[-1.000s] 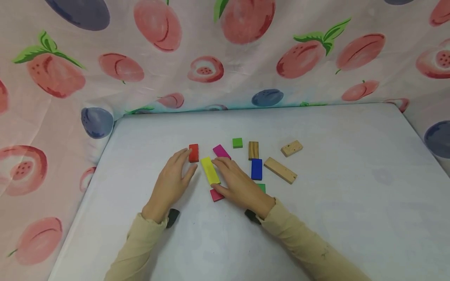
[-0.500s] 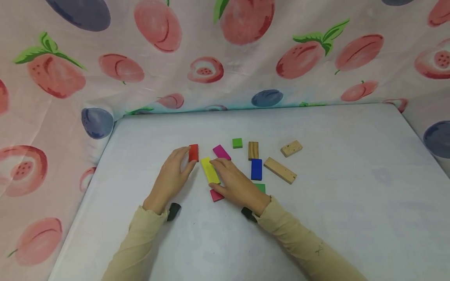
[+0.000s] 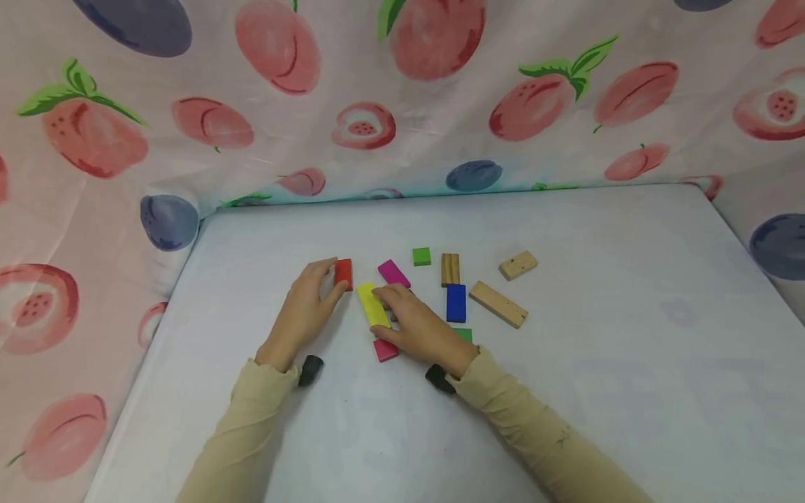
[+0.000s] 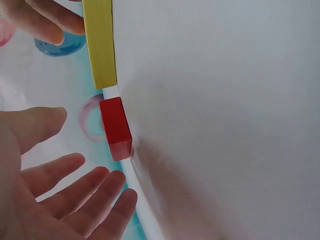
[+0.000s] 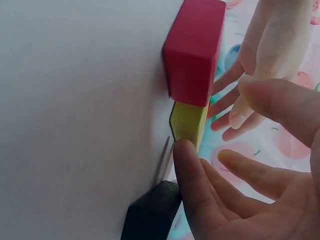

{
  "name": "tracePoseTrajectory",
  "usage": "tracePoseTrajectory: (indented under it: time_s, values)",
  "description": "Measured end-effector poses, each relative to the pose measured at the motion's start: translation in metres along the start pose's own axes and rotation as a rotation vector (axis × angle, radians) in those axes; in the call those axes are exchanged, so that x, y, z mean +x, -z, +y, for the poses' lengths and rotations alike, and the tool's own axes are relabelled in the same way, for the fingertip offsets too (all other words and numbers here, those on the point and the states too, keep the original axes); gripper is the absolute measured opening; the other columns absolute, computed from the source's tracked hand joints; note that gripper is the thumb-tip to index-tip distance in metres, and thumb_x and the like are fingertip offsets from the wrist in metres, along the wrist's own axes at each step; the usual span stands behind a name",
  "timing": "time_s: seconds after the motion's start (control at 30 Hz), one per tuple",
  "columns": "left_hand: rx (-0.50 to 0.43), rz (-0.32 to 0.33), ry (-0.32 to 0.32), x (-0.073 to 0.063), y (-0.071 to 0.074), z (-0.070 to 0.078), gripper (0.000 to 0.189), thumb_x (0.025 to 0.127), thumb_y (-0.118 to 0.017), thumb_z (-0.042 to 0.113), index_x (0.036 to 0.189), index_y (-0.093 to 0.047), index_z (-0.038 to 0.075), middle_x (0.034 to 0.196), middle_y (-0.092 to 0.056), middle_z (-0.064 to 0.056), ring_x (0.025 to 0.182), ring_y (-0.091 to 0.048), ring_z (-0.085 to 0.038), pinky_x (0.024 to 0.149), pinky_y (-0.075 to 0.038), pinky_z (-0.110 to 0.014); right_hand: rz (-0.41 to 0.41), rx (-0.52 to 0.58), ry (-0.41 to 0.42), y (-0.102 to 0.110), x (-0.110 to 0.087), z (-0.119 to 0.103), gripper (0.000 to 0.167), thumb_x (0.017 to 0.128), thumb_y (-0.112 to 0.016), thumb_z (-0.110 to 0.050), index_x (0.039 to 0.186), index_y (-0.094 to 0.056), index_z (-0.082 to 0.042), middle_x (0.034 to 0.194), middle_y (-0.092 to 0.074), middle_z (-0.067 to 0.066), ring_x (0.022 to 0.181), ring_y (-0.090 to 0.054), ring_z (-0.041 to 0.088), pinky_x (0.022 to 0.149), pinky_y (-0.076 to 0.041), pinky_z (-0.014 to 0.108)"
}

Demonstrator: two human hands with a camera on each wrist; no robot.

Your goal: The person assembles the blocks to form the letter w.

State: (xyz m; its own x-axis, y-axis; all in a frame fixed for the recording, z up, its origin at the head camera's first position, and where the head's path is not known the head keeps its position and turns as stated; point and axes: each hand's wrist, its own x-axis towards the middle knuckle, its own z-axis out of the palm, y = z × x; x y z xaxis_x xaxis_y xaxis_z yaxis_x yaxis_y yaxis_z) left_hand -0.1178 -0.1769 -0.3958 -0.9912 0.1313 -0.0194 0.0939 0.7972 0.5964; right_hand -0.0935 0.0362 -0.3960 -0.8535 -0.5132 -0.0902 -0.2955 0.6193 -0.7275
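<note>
My left hand [image 3: 303, 307] hovers at the left side of a red block [image 3: 343, 274], its thumb and fingers spread around it. The left wrist view shows those fingers apart from the red block [image 4: 116, 129]. My right hand [image 3: 420, 321] is over the right side of a long yellow block [image 3: 372, 304], fingers loosely bent. In the right wrist view a fingertip overlaps the yellow block [image 5: 189, 120]; whether it touches cannot be told. A crimson block [image 3: 386, 350] lies just below the right thumb, and a magenta block [image 3: 393, 273] lies beyond the fingers.
Right of the hands lie a small green block [image 3: 421, 256], a striped wooden block [image 3: 450, 270], a blue block [image 3: 455, 303], a partly hidden green block [image 3: 463, 335], a long plain wooden block [image 3: 499, 304] and a shorter one [image 3: 518, 265]. A fruit-print cloth [image 3: 283, 140] hangs behind the white table [image 3: 597, 349].
The left hand has moved slightly up and closer to the red block. The right hand has shifted a little left over the yellow block. The blocks lie as before; the head view has shifted slightly.
</note>
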Motion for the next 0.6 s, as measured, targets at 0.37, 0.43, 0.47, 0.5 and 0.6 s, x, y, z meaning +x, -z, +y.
tracePoseTrajectory:
  time_s: [0.37,0.43,0.47,0.5,0.6]
  values:
    - [-0.112,-0.030,0.004,0.011,-0.001,-0.002,0.050,0.098,-0.064,0.020,0.144,-0.049,0.007,0.140,-0.053,-0.017,0.120,-0.056,-0.035,0.104,-0.048,-0.050,-0.019,0.008,-0.030,-0.002,0.005,0.000,0.062,0.092,-0.073,-0.018,0.145,-0.046,-0.004,0.133,-0.052,0.011,0.109,-0.057,0.019,0.094,-0.054,0.031]
    - [-0.115,-0.032,0.010,0.013,-0.001,-0.003,0.050,0.097,-0.064,0.019,0.143,-0.049,0.007,0.140,-0.052,-0.017,0.120,-0.056,-0.036,0.103,-0.049,-0.050,-0.017,0.006,-0.033,-0.002,0.006,-0.001,0.061,0.091,-0.073,-0.018,0.145,-0.046,-0.004,0.133,-0.052,0.011,0.110,-0.057,0.019,0.095,-0.054,0.031]
    - [-0.118,-0.031,0.011,0.014,-0.001,-0.003,0.051,0.097,-0.065,0.019,0.143,-0.049,0.007,0.140,-0.052,-0.017,0.120,-0.056,-0.036,0.103,-0.049,-0.049,-0.017,0.004,-0.034,-0.002,0.006,-0.001,0.061,0.091,-0.073,-0.019,0.144,-0.046,-0.004,0.133,-0.052,0.011,0.110,-0.057,0.019,0.095,-0.054,0.031]
    - [-0.121,-0.030,0.010,0.015,-0.001,-0.004,0.051,0.097,-0.065,0.019,0.143,-0.049,0.007,0.140,-0.052,-0.017,0.119,-0.057,-0.036,0.103,-0.049,-0.050,-0.017,0.001,-0.036,-0.003,0.007,-0.001,0.061,0.091,-0.073,-0.019,0.144,-0.047,-0.004,0.134,-0.052,0.011,0.110,-0.057,0.019,0.095,-0.054,0.031]
    - [-0.126,-0.027,0.008,0.018,-0.002,-0.006,0.051,0.096,-0.066,0.017,0.143,-0.049,0.006,0.141,-0.051,-0.018,0.119,-0.057,-0.036,0.103,-0.049,-0.049,-0.022,-0.007,-0.043,-0.003,0.008,-0.001,0.060,0.092,-0.073,-0.021,0.144,-0.048,-0.004,0.134,-0.052,0.011,0.112,-0.057,0.019,0.096,-0.054,0.031]
